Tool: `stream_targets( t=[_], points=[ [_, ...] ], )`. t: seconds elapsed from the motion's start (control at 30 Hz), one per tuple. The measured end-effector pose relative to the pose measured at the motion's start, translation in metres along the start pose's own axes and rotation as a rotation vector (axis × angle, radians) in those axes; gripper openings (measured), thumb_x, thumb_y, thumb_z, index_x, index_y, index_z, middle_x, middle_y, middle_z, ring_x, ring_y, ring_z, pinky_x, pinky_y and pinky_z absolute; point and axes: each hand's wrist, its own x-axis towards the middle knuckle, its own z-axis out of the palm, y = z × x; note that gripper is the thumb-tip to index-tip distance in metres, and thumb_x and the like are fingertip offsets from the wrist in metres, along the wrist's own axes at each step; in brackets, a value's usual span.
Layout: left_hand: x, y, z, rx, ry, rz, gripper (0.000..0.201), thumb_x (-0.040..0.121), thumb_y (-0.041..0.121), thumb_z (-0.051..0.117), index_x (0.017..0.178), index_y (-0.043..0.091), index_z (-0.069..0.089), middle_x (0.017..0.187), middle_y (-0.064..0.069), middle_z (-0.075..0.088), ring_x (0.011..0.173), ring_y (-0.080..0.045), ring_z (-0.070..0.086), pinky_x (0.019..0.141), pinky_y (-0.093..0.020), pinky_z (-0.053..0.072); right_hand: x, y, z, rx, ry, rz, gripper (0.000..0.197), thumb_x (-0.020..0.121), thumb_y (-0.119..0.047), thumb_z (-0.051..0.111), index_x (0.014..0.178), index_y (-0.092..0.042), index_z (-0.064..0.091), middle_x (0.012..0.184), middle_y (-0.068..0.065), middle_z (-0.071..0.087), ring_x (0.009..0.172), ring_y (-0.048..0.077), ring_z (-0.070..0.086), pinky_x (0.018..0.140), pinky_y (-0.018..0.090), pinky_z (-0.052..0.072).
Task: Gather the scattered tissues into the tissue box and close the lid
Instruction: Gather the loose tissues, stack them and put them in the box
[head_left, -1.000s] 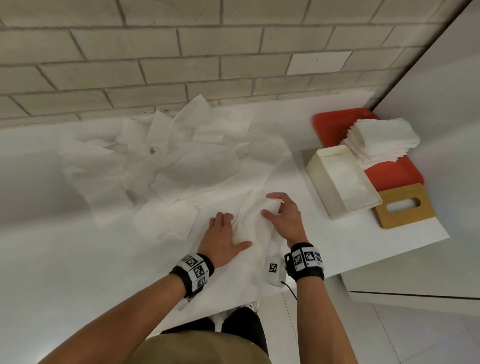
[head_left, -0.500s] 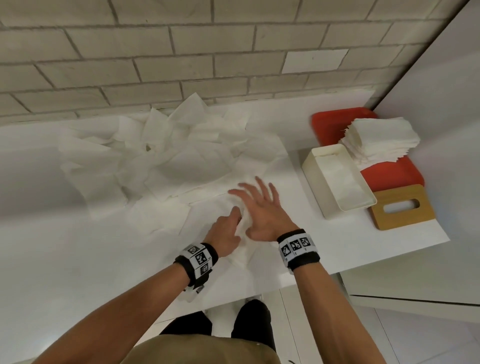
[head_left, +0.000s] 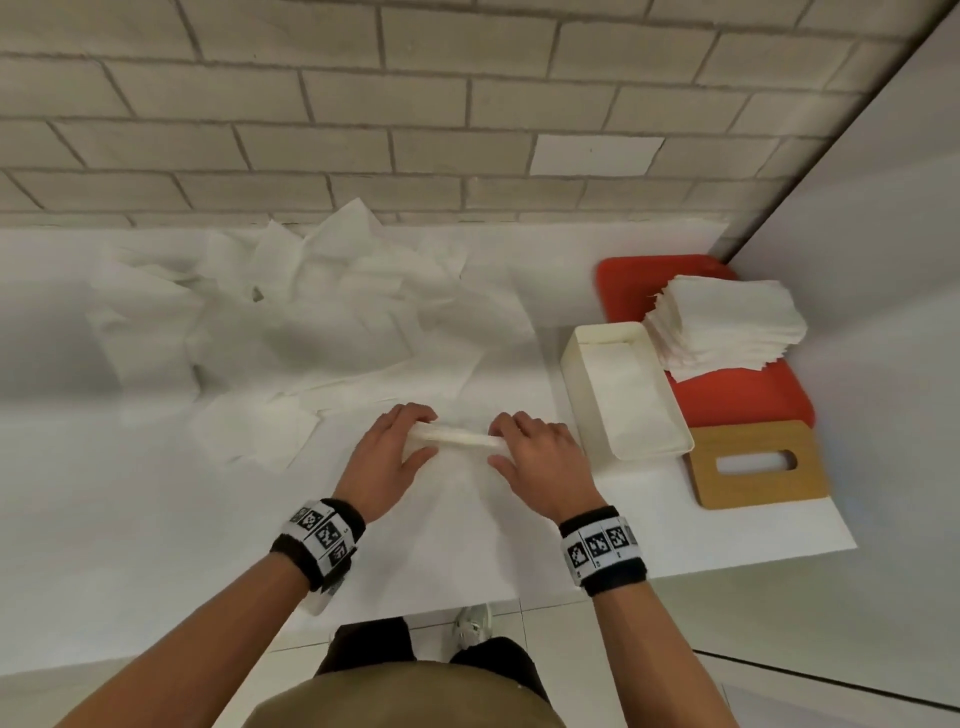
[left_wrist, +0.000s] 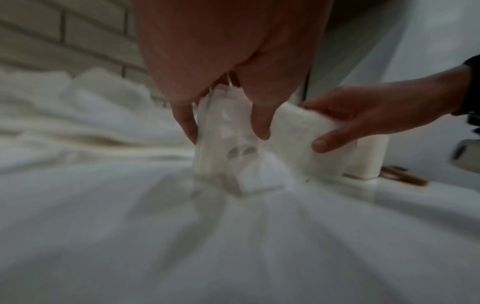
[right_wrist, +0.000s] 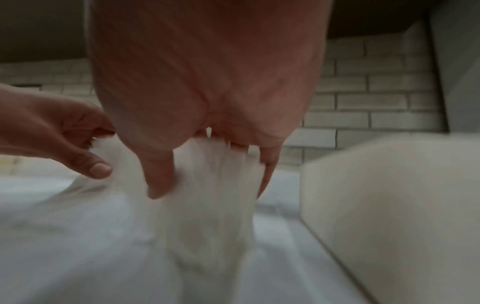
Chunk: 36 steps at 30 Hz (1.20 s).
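Folded tissue (head_left: 457, 440): bench (head_left: 156, 545) centre, pinched at each end by left hand (head_left: 387, 462) and right hand (head_left: 540, 462). Tissue box (head_left: 582, 384) at 3 o'clock, lidless. Risk: thin fold springing open in transfer.

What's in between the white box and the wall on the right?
A red tray with a neat stack of folded tissues on it lies between the tissue box and the wall, as the head view shows.
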Motion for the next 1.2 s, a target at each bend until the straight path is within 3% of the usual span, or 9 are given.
stream_targets(
  t=[0.13, 0.2, 0.4, 0.53, 0.63, 0.8, 0.93, 1.07, 1.2],
  points=[
    [-0.003, -0.007, 0.016, -0.146, 0.073, -0.159, 0.048, 0.086, -0.008, 0.075, 0.097, 0.037, 0.066, 0.088, 0.014, 0.073, 0.084, -0.008, 0.07, 0.073, -0.017, 0.05, -0.007, 0.01, 0.009, 0.101, 0.025, 0.028, 0.017, 0.099, -0.025, 0.07, 0.115, -0.025, 0.063, 0.097, -0.005, 0.068, 0.076, 0.024, 0.069, 0.07, 0.034, 0.05],
    [-0.003, -0.001, 0.012, -0.276, 0.177, -0.194, 0.024, 0.092, 0.006, 0.08, 0.099, 0.027, 0.07, 0.09, 0.01, 0.075, 0.085, -0.008, 0.07, 0.072, -0.02, 0.051, -0.011, 0.017, 0.0, 0.258, 0.136, 0.095, 0.022, 0.097, -0.025, 0.073, 0.116, -0.026, 0.063, 0.1, -0.008, 0.068, 0.075, 0.018, 0.065, 0.063, 0.03, 0.043],
    [-0.002, 0.005, 0.038, -0.384, 0.12, -0.265, 0.013, 0.1, 0.023, 0.074, 0.103, 0.028, 0.063, 0.091, 0.01, 0.071, 0.081, -0.006, 0.064, 0.076, -0.03, 0.048, -0.014, 0.024, 0.022, 0.494, 0.022, 0.148, 0.034, 0.101, -0.017, 0.068, 0.129, -0.03, 0.053, 0.116, -0.008, 0.068, 0.101, 0.017, 0.068, 0.08, 0.037, 0.058],
    [-0.003, 0.012, 0.037, -0.509, 0.18, -0.314, 0.011, 0.105, 0.03, 0.065, 0.105, 0.019, 0.061, 0.099, 0.007, 0.072, 0.088, -0.007, 0.068, 0.078, -0.023, 0.051, -0.014, 0.023, 0.026, 0.857, 0.285, 0.44, 0.036, 0.099, -0.016, 0.075, 0.128, -0.031, 0.058, 0.106, -0.013, 0.066, 0.096, -0.005, 0.06, 0.085, 0.01, 0.047],
    [-0.007, 0.012, 0.033, -0.536, 0.167, -0.354, 0.018, 0.105, 0.035, 0.065, 0.117, 0.021, 0.063, 0.11, 0.006, 0.075, 0.1, -0.008, 0.071, 0.087, -0.025, 0.054, -0.013, 0.015, 0.031, 1.125, 0.247, 0.64, 0.04, 0.104, -0.019, 0.07, 0.135, -0.035, 0.051, 0.111, -0.008, 0.064, 0.103, 0.007, 0.059, 0.094, 0.021, 0.049],
    [-0.007, 0.014, 0.036, -0.521, 0.141, -0.408, 0.047, 0.112, 0.05, 0.039, 0.114, 0.014, 0.069, 0.107, 0.011, 0.074, 0.1, -0.004, 0.066, 0.094, -0.028, 0.048, -0.004, 0.007, 0.028, 1.065, 0.095, 0.639, 0.048, 0.114, -0.02, 0.048, 0.16, -0.013, 0.036, 0.135, -0.004, 0.058, 0.128, 0.018, 0.056, 0.106, 0.026, 0.04],
    [-0.006, 0.025, 0.038, -0.585, 0.135, -0.604, 0.051, 0.111, 0.056, 0.03, 0.146, 0.025, 0.051, 0.141, 0.016, 0.046, 0.137, -0.007, 0.045, 0.113, -0.024, 0.029, -0.003, 0.009, 0.024, 1.207, -0.03, 0.759, 0.05, 0.106, -0.03, 0.061, 0.15, -0.026, 0.038, 0.128, -0.01, 0.062, 0.114, 0.015, 0.06, 0.102, 0.03, 0.045],
    [-0.001, 0.033, 0.045, -0.553, 0.052, -0.553, 0.044, 0.101, 0.046, 0.068, 0.133, 0.02, 0.051, 0.132, 0.011, 0.063, 0.119, -0.001, 0.062, 0.11, -0.033, 0.048, 0.003, -0.001, 0.026, 1.176, -0.107, 0.636, 0.061, 0.098, -0.017, 0.069, 0.15, -0.025, 0.037, 0.115, -0.016, 0.064, 0.107, 0.006, 0.068, 0.079, 0.016, 0.052],
    [-0.001, 0.042, 0.032, -0.598, 0.24, -0.404, 0.043, 0.078, 0.017, 0.095, 0.108, 0.018, 0.064, 0.095, 0.004, 0.075, 0.083, -0.001, 0.07, 0.075, -0.017, 0.057, -0.008, 0.0, 0.013, 1.116, 0.171, 0.473, 0.043, 0.099, -0.018, 0.074, 0.135, -0.03, 0.055, 0.115, -0.02, 0.072, 0.106, -0.002, 0.069, 0.087, 0.016, 0.055]
  ],
)
